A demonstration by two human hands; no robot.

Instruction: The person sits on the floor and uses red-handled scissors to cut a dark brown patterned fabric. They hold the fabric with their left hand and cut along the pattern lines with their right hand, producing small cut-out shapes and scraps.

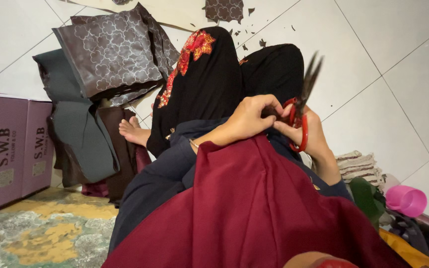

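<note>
Right hand grips red scissors, blades up past its fingers. Left hand pinches dark cloth beside them. No cut shows yet; scraps lie beyond.

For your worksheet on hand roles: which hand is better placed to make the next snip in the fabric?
Probably the right hand: its fingers are in the red-handled scissors. The left hand only pinches the dark fabric.

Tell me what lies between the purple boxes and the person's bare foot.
In the head view, a draped stack of grey and brown fabric pieces lies between the purple boxes and the bare foot.
</note>
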